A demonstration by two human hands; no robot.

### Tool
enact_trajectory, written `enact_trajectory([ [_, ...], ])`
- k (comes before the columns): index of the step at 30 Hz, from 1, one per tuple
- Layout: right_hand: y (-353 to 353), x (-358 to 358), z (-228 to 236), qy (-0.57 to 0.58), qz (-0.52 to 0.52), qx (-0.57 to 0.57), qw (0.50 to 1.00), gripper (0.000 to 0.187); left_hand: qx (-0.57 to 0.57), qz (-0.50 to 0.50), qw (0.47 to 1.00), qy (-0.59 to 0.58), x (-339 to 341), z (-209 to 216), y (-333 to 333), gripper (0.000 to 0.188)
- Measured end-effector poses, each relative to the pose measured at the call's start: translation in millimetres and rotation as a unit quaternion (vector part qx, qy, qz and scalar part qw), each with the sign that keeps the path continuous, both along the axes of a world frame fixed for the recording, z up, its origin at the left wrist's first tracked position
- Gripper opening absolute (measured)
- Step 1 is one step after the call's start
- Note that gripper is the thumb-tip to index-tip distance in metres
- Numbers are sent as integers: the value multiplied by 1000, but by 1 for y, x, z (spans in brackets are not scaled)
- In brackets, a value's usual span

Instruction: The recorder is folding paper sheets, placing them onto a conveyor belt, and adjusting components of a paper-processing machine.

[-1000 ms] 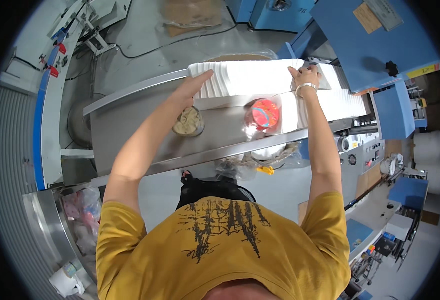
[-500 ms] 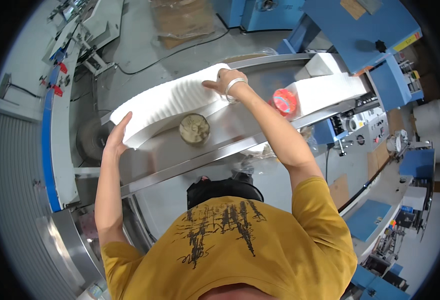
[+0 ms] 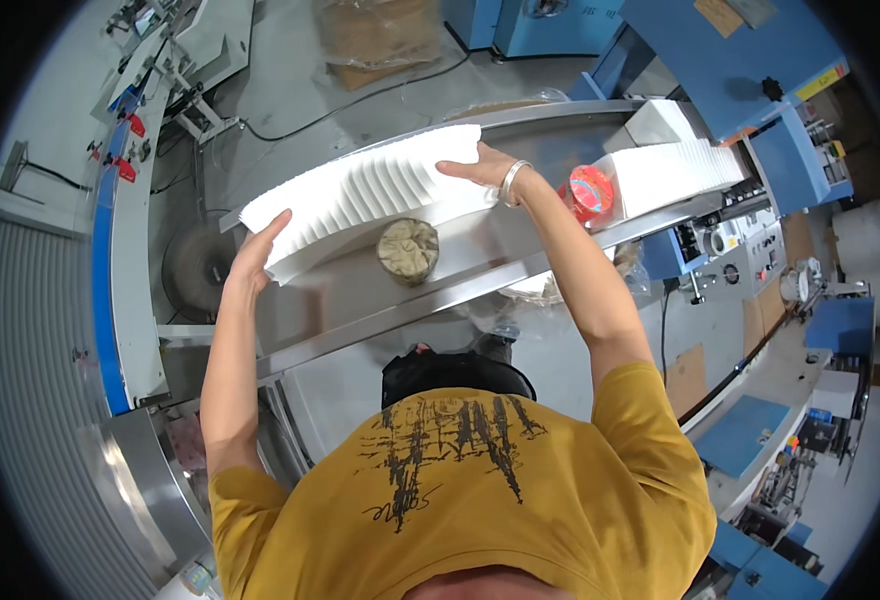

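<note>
A long stack of white paper sheets [image 3: 360,190], rippled along its upper side, lies across the metal trough. My left hand [image 3: 252,258] grips its left end, thumb on top. At the right end, my right hand [image 3: 485,172] is closed round the stack with the thumb over the upper face; its other fingers are mostly hidden behind. A bangle circles my right wrist. Just nearer than the stack stands a round object [image 3: 408,250] with a crumpled, olive-beige top. A red round object [image 3: 588,192] sits right of my right wrist.
The metal trough [image 3: 360,322] has raised rims. A second white stack [image 3: 670,180] and a white block [image 3: 657,124] occupy its right end, beside a blue machine [image 3: 730,60]. A long machine with a blue edge [image 3: 108,290] stands left. A black cable [image 3: 360,100] crosses the floor.
My right hand has shifted from the stack's top right corner to round its right end, thumb on top. The stack's ripples look more spread. The whole view has shifted slightly.
</note>
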State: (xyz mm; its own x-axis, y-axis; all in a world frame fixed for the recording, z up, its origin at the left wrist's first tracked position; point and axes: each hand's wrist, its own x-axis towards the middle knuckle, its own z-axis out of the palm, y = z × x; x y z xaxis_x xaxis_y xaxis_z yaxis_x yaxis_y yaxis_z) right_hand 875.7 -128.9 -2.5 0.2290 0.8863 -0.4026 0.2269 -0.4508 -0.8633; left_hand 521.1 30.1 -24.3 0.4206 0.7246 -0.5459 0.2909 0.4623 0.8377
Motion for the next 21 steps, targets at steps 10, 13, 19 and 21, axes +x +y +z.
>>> enact_trajectory([
  [10, -3, 12, -38, -39, -68, -11, 997, 80, 65, -48, 997, 18, 25, 27, -13, 76],
  [13, -30, 26, -54, -6, -63, 39, 997, 70, 60, -42, 996, 49, 36, 25, -13, 74],
  [19, -91, 30, -15, -27, -143, 70, 987, 88, -22, -133, 989, -67, 78, 10, -11, 70],
  [21, -105, 32, -10, -376, -175, -85, 906, 78, -5, -141, 989, -38, 91, 9, -8, 71],
])
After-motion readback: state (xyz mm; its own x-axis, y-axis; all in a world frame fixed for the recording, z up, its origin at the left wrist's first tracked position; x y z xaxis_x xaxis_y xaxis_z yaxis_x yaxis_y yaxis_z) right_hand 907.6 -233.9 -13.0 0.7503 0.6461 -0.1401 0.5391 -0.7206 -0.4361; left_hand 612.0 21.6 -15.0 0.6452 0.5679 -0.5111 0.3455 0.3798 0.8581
